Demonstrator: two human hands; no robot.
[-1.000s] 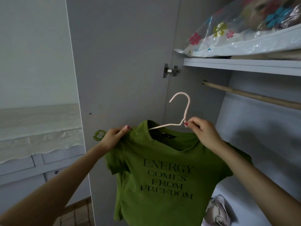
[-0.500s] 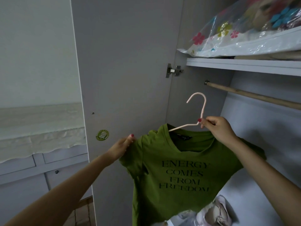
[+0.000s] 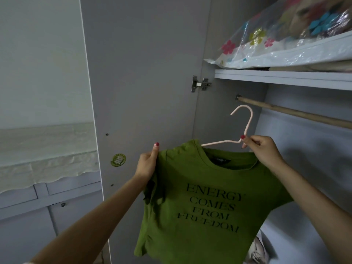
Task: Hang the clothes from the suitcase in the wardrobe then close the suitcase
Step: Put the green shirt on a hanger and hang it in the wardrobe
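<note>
A green T-shirt (image 3: 202, 202) with dark lettering hangs on a pale pink hanger (image 3: 245, 124) in front of the open wardrobe. My right hand (image 3: 263, 151) pinches the hanger at the base of its hook, at the shirt's right shoulder. My left hand (image 3: 147, 162) grips the shirt's left shoulder. The hook's tip is just below and left of the wooden rail (image 3: 297, 113), not touching it. The suitcase is out of view.
The open wardrobe door (image 3: 144, 73) stands at the left of the shirt. A shelf (image 3: 282, 78) above the rail carries a flowered plastic storage bag (image 3: 285, 40). Pale bundled fabric (image 3: 257, 250) lies at the wardrobe's bottom. A cabinet with a lace cover (image 3: 43, 168) is at far left.
The shirt on its hanger has moved right, toward the rail. My left hand has shifted its grip at the shirt's left shoulder.
</note>
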